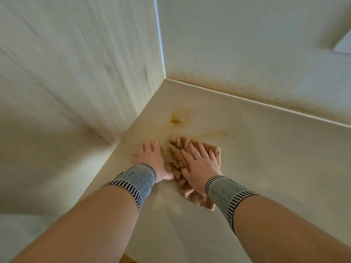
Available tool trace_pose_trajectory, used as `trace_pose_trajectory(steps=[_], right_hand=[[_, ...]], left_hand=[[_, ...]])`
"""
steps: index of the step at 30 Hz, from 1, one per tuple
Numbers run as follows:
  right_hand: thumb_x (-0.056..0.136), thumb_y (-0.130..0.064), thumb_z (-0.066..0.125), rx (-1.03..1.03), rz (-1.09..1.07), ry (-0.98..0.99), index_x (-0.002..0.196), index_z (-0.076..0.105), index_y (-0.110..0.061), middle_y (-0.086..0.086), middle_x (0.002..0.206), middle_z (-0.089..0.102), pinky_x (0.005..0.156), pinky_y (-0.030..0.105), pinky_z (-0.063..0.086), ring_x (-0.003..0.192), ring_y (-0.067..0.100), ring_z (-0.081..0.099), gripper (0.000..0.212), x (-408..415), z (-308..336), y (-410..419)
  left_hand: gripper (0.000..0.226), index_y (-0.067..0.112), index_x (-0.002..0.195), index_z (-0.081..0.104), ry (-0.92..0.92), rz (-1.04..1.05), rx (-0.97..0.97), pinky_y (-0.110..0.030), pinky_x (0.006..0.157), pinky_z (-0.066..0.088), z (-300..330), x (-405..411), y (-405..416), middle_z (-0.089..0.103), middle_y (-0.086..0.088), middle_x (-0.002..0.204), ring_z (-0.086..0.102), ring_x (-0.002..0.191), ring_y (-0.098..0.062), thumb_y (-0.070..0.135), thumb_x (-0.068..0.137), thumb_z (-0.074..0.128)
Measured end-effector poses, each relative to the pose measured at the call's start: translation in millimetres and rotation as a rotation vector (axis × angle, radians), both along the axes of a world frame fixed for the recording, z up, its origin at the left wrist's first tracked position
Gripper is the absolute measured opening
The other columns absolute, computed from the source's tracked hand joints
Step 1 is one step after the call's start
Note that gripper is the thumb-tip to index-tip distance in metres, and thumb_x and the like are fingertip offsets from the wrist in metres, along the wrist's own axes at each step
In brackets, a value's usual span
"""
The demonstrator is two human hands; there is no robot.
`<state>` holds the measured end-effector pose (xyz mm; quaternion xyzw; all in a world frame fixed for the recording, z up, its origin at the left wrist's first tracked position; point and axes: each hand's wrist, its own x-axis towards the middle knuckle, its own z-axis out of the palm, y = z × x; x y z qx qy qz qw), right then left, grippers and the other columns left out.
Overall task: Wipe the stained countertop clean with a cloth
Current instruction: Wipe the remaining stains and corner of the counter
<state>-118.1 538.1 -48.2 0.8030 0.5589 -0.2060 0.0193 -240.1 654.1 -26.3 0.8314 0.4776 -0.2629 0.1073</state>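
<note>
Two hands flat on a pale table set into a corner of light, wood-grained walls.

The left hand (152, 158) lies with fingers straight on the bare table (266, 158), its thumb touching the cloth's near-left edge. The tan, fluffy, crumpled cloth (213, 153) sits just right of it, pressed under the flat right hand (199, 164). An orange stain (175, 120) lies beyond the cloth. Knitted striped wristbands (138, 179) wrap both wrists.

Hidden under the right hand (199, 164): middle of the tan cloth (175, 149). Blurred: back wall (247, 44). Cut off at the right edge: countertop (266, 168) and a window recess (343, 44).
</note>
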Motion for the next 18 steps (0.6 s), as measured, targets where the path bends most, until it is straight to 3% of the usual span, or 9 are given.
trace_pose_trajectory(steps=[2, 7, 9, 11, 16, 18], right_hand=[[0.102, -0.050, 0.026, 0.003, 0.029, -0.019, 0.158, 0.001, -0.034, -0.007, 0.165, -0.012, 0.120, 0.044, -0.008, 0.152, 0.021, -0.014, 0.063, 15, -2, -17], [0.099, -0.055, 0.027, -0.042, -0.563, -0.071, 0.159, 0.005, -0.023, 0.005, 0.166, -0.005, 0.122, 0.052, 0.002, 0.152, 0.031, -0.006, 0.071, 63, -4, -28], [0.099, -0.054, 0.026, -0.066, -0.683, -0.055, 0.159, 0.004, -0.019, 0.009, 0.166, -0.006, 0.121, 0.055, 0.004, 0.151, 0.036, -0.006, 0.073, 63, -3, -2], [0.100, -0.053, 0.026, -0.067, -0.598, -0.024, 0.159, 0.003, -0.020, 0.007, 0.166, -0.010, 0.120, 0.056, 0.003, 0.151, 0.036, -0.009, 0.072, 56, -2, 26], [0.103, -0.046, 0.025, -0.032, 0.075, -0.002, 0.158, -0.001, -0.031, -0.003, 0.165, -0.014, 0.121, 0.050, -0.006, 0.151, 0.025, -0.016, 0.063, 18, 3, 44], [0.103, -0.047, 0.026, -0.010, 0.129, -0.017, 0.158, 0.003, -0.034, -0.007, 0.165, -0.010, 0.122, 0.046, -0.008, 0.152, 0.021, -0.014, 0.061, 33, 0, 27]], left_hand=[[0.135, 0.016, 0.156, -0.013, -0.008, -0.017, -0.002, -0.057, 0.119, 0.017, -1, 3, 6, -0.017, -0.009, 0.163, -0.004, 0.152, -0.029, 0.073, 0.067, 0.072], [0.138, 0.014, 0.155, -0.007, -0.031, -0.032, -0.009, -0.053, 0.116, 0.028, -4, 12, 10, 0.000, -0.006, 0.164, 0.007, 0.151, -0.025, 0.080, 0.061, 0.069], [0.135, 0.014, 0.155, -0.005, -0.023, -0.033, 0.000, -0.051, 0.115, 0.030, -4, 11, 9, 0.000, -0.004, 0.164, 0.007, 0.150, -0.024, 0.081, 0.062, 0.067], [0.137, 0.014, 0.155, -0.006, -0.022, -0.032, -0.009, -0.051, 0.115, 0.028, -5, 9, 11, -0.005, -0.004, 0.164, 0.004, 0.151, -0.024, 0.082, 0.062, 0.066], [0.136, 0.012, 0.155, -0.013, -0.018, -0.077, -0.015, -0.055, 0.117, 0.023, -6, 15, 25, -0.015, -0.005, 0.164, -0.005, 0.152, -0.024, 0.079, 0.066, 0.065], [0.139, 0.012, 0.155, -0.013, -0.023, -0.087, -0.026, -0.057, 0.117, 0.021, -4, 22, 32, -0.015, -0.004, 0.164, -0.006, 0.152, -0.024, 0.083, 0.064, 0.064]])
